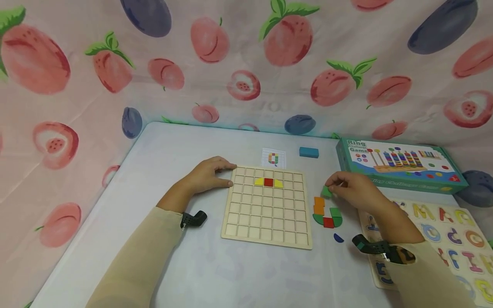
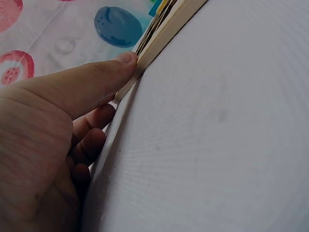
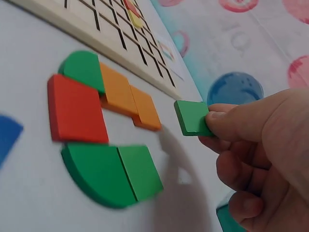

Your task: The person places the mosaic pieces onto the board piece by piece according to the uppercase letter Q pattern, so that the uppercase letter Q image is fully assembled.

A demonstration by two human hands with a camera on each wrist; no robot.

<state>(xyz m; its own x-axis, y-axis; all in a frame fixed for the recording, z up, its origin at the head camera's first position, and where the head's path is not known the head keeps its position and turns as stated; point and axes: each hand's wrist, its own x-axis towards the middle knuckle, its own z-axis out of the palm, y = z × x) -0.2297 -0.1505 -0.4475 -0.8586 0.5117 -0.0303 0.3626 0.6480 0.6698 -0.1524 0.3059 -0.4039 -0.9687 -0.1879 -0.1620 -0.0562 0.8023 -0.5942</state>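
Note:
My left hand (image 1: 208, 175) is at the upper left corner of the wooden grid board (image 1: 265, 222), thumb and a fingertip touching its left edge. In the left wrist view the thumb (image 2: 96, 79) lies against the board's side, other fingers bent below it. On the board, a red square tile (image 1: 268, 182) sits between two yellow tiles (image 1: 259, 182) with slanted or curved sides. My right hand (image 1: 352, 190) pinches a green square tile (image 3: 193, 117) between thumb and fingers, raised above the table right of the board. Near it lie orange tiles (image 3: 123, 92), a red square (image 3: 77, 111) and green pieces (image 3: 101, 174).
A small printed pattern card (image 1: 274, 158) and a blue block (image 1: 309, 152) lie behind the board. A Ring Challenge Game box (image 1: 402, 164) stands at the back right. An alphabet puzzle board (image 1: 435, 214) lies under the right forearm. One blue half-round piece (image 1: 338, 238) is nearby.

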